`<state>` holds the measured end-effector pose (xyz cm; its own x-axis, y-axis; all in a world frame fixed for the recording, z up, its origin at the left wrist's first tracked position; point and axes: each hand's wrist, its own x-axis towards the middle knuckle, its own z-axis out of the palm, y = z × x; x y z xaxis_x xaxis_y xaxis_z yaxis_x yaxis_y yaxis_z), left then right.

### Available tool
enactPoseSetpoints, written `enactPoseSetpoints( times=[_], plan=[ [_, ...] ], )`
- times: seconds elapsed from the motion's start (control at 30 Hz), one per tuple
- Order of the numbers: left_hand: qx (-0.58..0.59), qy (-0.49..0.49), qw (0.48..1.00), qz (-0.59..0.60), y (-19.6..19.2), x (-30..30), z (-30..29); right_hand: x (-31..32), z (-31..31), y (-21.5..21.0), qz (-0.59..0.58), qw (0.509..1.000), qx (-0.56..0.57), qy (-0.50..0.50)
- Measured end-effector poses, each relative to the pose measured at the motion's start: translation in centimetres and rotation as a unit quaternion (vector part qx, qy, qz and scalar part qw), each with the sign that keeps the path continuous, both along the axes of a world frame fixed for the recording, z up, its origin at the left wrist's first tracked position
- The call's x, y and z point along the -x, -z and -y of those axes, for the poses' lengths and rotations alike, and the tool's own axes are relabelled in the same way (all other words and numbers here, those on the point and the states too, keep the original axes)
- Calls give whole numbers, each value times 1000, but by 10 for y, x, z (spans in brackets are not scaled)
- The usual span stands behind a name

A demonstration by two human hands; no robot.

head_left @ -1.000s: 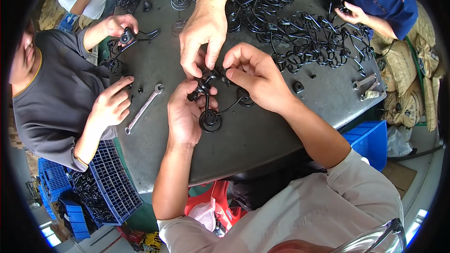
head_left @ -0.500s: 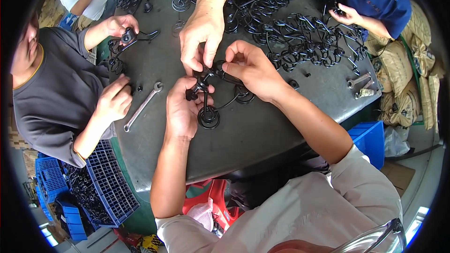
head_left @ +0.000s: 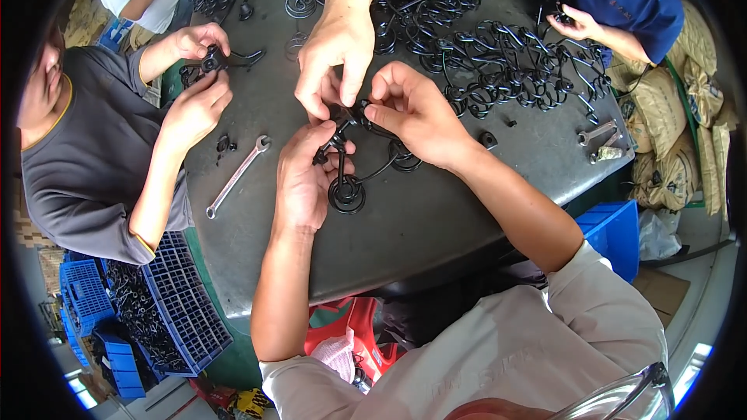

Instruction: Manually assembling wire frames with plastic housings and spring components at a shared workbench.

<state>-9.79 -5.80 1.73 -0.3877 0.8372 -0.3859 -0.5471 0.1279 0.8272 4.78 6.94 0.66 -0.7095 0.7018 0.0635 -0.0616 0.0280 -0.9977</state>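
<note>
Fitting step: left hand [head_left: 305, 179] grips black coiled-wire spring part [head_left: 346, 187] (co-worker's hand [head_left: 334, 54] assisting above); right hand [head_left: 412, 113] pinches its upper end; next needs steady alignment.

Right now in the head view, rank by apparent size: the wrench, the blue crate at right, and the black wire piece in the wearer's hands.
1. blue crate, though partly hidden by the table.
2. wrench.
3. black wire piece; hands partly cover it, so its place against the wrench is unsure.
</note>
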Motion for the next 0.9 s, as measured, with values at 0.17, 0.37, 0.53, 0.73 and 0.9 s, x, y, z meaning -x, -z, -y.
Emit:
enactPoseSetpoints(
  times=[0.17, 0.37, 0.53, 0.73, 0.9],
  plan=[
    [0, 18, 1000, -16, -2, 2, -1, -1, 2, -1, 14, 999, -36, 10],
    [9, 17, 998, -61, -3, 1, -4, -1, 5, -2, 12, 995, -96, 3],
    [26, 20, 982, -186, -4, -3, -8, -1, 6, -5, 1, 996, -89, -12],
    [36, 14, 982, -182, 2, 0, -15, -1, 7, -3, 15, 992, -125, 6],
    [40, -66, 978, -194, -5, -9, -21, -2, 7, -5, 22, 991, -130, 1]
  ],
)
